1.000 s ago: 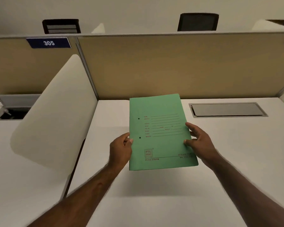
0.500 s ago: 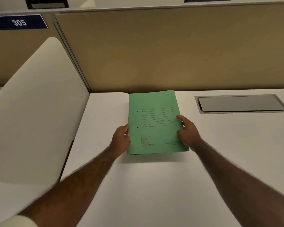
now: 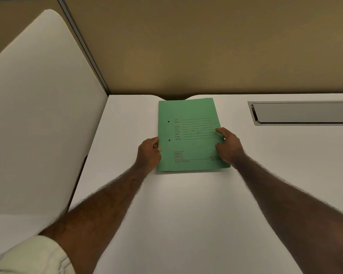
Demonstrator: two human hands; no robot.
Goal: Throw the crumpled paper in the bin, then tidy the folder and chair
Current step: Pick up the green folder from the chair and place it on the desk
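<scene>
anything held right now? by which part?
The green folder, lying on the white desk. Left hand grips its left edge near the lower punch hole; right hand rests on its right edge, fingers on the cover.

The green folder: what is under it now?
The green folder lies on the white desk, held by the left hand and right hand. Anything beneath or inside is covered.

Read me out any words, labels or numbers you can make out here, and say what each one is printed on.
"PTC": boxed logo, lower left of the green folder.
"FILING SYSTEM": line under that logo, faint.
Form field labels beside the ruled lines: too small to read.
Print at the folder's lower right: blurred, partly under the right hand.
</scene>
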